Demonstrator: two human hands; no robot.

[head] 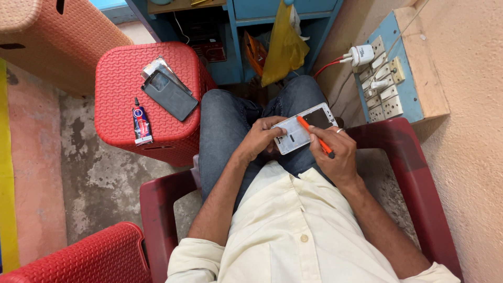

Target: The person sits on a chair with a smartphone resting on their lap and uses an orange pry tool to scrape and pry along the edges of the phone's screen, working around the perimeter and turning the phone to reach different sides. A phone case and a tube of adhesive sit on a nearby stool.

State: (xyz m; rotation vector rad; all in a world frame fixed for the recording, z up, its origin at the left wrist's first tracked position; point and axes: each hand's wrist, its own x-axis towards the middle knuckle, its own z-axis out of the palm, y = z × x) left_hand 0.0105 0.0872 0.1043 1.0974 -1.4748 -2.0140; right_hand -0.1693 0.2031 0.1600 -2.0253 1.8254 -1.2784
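An opened white phone body (304, 128) rests over my lap, inner side up. My left hand (260, 139) grips its left end, thumb on top. My right hand (335, 152) holds an orange tool (313, 135) like a pen, its tip touching the phone's upper middle. A ring shows on one right finger. I sit in a dark red plastic chair (403, 157), wearing jeans and a cream shirt.
A red woven stool (120, 84) to my left carries a dark phone back panel (169, 94), a silvery piece (155, 66) under it, and a small glue tube (141, 124). A switchboard (390, 78) with a white charger (360, 54) is on the right wall. A blue cabinet (283, 13) stands ahead.
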